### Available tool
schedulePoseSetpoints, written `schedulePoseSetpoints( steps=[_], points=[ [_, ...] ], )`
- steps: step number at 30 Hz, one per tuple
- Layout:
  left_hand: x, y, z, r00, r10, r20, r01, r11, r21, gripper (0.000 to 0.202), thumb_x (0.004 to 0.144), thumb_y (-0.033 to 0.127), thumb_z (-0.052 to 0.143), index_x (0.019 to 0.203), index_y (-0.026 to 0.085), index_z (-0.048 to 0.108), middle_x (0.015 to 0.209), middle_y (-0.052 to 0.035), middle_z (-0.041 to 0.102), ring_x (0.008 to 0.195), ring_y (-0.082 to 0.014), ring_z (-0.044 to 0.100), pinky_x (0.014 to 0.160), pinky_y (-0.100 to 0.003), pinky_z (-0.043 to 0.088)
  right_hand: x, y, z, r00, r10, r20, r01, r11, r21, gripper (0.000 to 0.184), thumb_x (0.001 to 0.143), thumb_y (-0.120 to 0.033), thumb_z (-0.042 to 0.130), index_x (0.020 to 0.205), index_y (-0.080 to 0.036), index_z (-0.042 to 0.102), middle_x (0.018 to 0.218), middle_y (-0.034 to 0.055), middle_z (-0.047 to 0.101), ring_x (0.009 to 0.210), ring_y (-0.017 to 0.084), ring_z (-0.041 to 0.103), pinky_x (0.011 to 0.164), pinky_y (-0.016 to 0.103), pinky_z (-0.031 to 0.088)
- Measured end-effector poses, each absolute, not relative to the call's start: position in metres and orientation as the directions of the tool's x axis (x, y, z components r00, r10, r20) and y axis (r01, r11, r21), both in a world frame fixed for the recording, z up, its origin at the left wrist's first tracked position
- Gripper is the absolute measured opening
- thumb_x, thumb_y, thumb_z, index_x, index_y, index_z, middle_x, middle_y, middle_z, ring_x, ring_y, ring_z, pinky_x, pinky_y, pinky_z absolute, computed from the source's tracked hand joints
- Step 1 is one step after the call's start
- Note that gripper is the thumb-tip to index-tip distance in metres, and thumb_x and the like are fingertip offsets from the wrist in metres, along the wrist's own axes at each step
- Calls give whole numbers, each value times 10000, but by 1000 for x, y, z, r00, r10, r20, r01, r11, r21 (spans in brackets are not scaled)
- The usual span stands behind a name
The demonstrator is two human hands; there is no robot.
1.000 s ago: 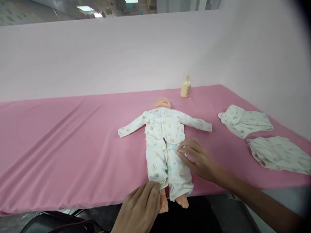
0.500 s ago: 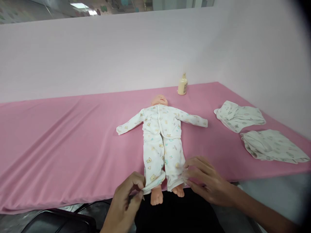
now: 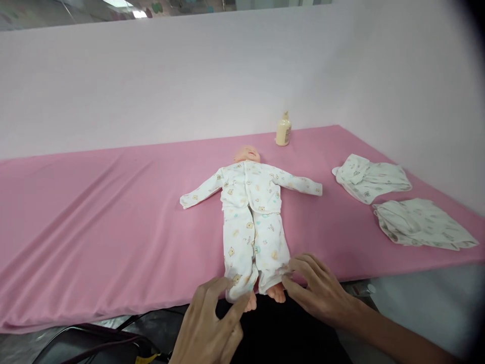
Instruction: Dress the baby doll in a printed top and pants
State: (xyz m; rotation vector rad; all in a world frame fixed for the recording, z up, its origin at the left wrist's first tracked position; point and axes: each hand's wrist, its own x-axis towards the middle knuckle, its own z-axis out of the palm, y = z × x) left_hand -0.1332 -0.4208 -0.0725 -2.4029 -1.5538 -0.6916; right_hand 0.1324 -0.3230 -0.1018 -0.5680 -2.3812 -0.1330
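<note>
A baby doll [image 3: 248,153] lies on its back on the pink sheet [image 3: 113,212], dressed in a white printed top [image 3: 250,188] and matching trousers [image 3: 252,247]. Its bare feet [image 3: 265,296] stick out over the table's front edge. My left hand [image 3: 212,323] pinches the cuff of the trouser leg on the left. My right hand [image 3: 320,290] pinches the cuff of the other leg, its remaining fingers spread.
A cream lotion bottle [image 3: 283,130] stands near the back wall behind the doll's head. Two folded white printed garments [image 3: 371,178] [image 3: 420,224] lie on the sheet at the right. A dark chair [image 3: 94,344] shows below the table's front edge at the left.
My right hand slid down from the doll's hip to the trouser cuff. My left hand took hold of the other cuff. The doll's feet are more covered now.
</note>
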Motion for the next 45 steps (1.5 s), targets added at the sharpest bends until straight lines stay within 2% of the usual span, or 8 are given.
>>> schedulePoseSetpoints(
  steps=[5,13,19,28,32,37,41,45],
  points=[
    [-130,-411,-78,320,766,557,932,-360,-39,389,884,96,528,1252,202,595,1101,-134,588,969,-244,559,824,-401,490,128,-322,-99,-671,363,646,444,895,-41,216,820,-30,609,1010,-133,596,929,107,609,877,223,554,785,407,498],
    [-130,-413,-89,292,593,751,834,-542,103,402,768,5,649,1138,159,628,986,-99,583,927,-206,587,782,-366,527,128,-342,-86,-646,382,661,242,924,-298,239,728,0,571,894,-165,524,867,75,572,831,200,517,726,381,487],
    [-131,-417,-93,336,580,742,851,-524,24,380,736,27,706,1082,175,653,979,-82,600,938,-208,591,821,-390,533,129,-348,-97,-664,406,628,253,912,-322,227,719,9,565,843,-171,503,842,57,549,815,183,496,712,356,472],
    [-108,-390,-59,449,708,545,874,-475,-102,379,846,74,596,1211,170,636,1105,-129,619,1017,-282,565,836,-443,464,111,-351,-100,-663,441,605,320,898,-303,474,702,34,523,1142,-132,575,1043,103,536,974,226,496,900,427,477],
    [-100,-379,-48,480,746,462,849,-527,-32,311,866,78,555,1154,162,638,1058,-111,621,946,-248,561,807,-431,470,112,-352,-92,-661,456,595,303,889,-344,422,765,3,559,1156,-153,570,1043,95,541,983,215,505,914,402,473],
    [-106,-388,-59,366,599,712,775,-620,123,302,812,14,632,1108,72,622,973,-126,624,912,-208,555,778,-387,493,109,-352,-74,-644,530,551,271,832,-484,440,832,-339,710,1175,-143,516,1064,110,562,989,217,515,836,347,492],
    [-116,-404,-86,308,537,786,758,-638,139,328,768,-20,669,1078,84,638,977,-126,641,919,-207,588,751,-381,519,88,-356,-74,-543,617,570,381,786,-487,216,849,-133,632,1042,-166,540,989,77,574,912,200,501,793,362,450],
    [-116,-410,-98,296,471,831,772,-631,82,285,711,-36,712,972,69,665,886,-109,642,860,-209,607,712,-386,534,69,-358,-79,-541,577,612,461,812,-358,150,838,-97,610,965,-153,553,957,80,582,895,221,489,791,404,427]
  ],
)
